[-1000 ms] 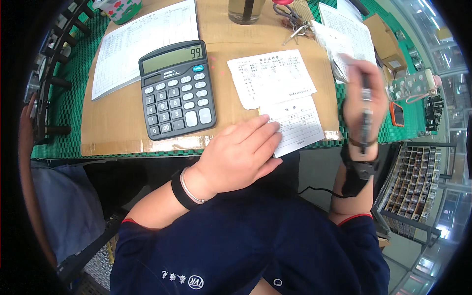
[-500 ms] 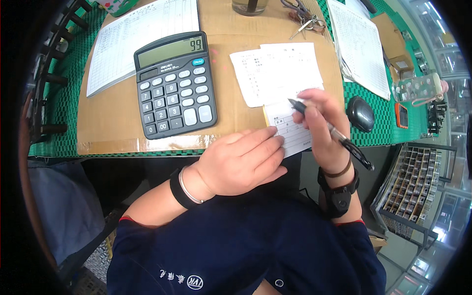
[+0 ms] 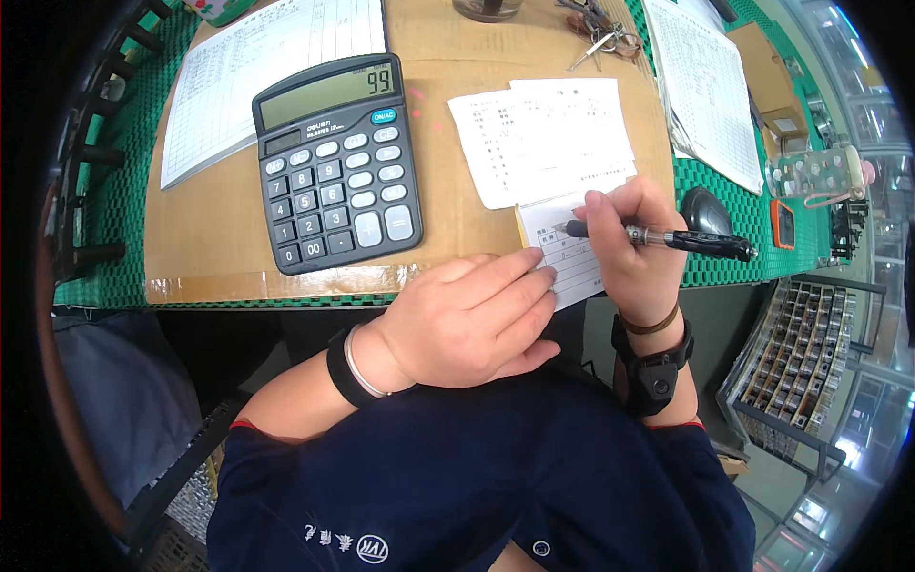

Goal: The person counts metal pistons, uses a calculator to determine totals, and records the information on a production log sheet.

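Note:
A black pen [image 3: 681, 239] is pinched in my right hand [image 3: 637, 243]. Its tip is on or just over the upper part of a small ruled form pad [image 3: 577, 276] with a yellow left edge, which overhangs the desk's front edge. My left hand [image 3: 477, 315] lies with fingers stretched out, their tips resting on the pad's left side and the thumb apart below. Just beyond the pad are handwritten slips of white paper [image 3: 543, 138]. A black calculator [image 3: 334, 162] with grey and white keys sits to the left of them.
Ruled sheets [image 3: 224, 105] lie behind the calculator on a cardboard mat [image 3: 205, 238]. Keys [image 3: 610, 38] and a glass [image 3: 488, 8] are at the back. To the right are stacked papers [image 3: 710, 95], a black mouse [image 3: 705, 212], an orange-edged device [image 3: 782, 224] and a clear bottle [image 3: 815, 174].
My right hand has lowered the pen to the form pad, and the pen has swung from slanting to nearly level. My left hand has stayed almost in place.

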{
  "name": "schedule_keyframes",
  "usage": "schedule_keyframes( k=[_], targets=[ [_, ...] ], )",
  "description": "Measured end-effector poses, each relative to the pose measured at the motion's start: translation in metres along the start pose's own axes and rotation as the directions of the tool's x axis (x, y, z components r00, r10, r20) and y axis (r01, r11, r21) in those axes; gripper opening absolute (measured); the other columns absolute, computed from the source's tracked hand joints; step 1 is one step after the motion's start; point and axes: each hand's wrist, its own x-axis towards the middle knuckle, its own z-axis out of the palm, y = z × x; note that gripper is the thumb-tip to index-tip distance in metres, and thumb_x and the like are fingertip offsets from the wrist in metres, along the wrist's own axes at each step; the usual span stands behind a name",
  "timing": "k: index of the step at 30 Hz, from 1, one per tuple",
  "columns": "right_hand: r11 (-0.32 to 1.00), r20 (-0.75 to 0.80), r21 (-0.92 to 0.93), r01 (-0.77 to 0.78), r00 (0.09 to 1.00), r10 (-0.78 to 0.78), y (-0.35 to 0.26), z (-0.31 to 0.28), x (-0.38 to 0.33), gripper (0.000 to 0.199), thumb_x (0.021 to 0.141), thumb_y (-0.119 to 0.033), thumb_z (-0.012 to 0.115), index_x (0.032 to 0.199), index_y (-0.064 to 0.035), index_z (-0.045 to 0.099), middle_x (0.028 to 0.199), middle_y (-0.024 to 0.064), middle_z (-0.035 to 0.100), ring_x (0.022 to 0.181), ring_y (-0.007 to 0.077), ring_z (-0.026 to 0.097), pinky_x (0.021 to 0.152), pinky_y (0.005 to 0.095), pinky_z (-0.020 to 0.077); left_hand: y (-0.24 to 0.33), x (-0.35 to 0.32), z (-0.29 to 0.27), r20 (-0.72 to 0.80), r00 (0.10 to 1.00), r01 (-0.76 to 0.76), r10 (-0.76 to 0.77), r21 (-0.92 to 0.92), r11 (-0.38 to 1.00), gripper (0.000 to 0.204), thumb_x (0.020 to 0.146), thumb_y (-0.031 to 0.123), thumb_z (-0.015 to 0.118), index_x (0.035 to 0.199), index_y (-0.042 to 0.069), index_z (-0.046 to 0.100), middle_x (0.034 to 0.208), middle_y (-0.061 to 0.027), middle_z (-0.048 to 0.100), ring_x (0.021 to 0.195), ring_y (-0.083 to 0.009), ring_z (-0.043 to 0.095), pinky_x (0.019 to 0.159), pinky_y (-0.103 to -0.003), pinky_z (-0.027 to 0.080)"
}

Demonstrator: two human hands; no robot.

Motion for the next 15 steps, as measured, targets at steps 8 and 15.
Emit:
schedule_keyframes(
  k=[8,15],
  targets=[
    [0.999,0.029,-0.037,0.015,0.999,-0.014,0.0014,-0.0018,0.0014,0.029,0.089,-0.005,0.072,0.070,-0.0042,0.050,0.059,0.0017,0.051,0.055,0.0075,0.044,0.050,0.0262,0.0379,-0.0003,0.0005,-0.0007,0.007,1.000,-0.002,0.002,-0.003,1.000,0.032,0.076,0.029,0.078,0.095,0.004,0.071,0.105,-0.0079,0.071,0.101,-0.0248,0.069,0.074,-0.031,0.055],
    [0.999,0.012,-0.031,0.014,1.000,-0.014,0.0026,-0.0006,0.0013,0.030,0.089,-0.005,0.070,0.069,-0.0043,0.048,0.060,0.0016,0.051,0.055,0.0076,0.044,0.050,0.0263,0.0375,0.0000,-0.0008,0.0004,0.001,1.000,0.004,-0.004,-0.011,1.000,0.033,0.075,0.029,0.078,0.095,0.004,0.071,0.105,-0.0083,0.071,0.101,-0.0254,0.069,0.075,-0.031,0.055]
  ],
)
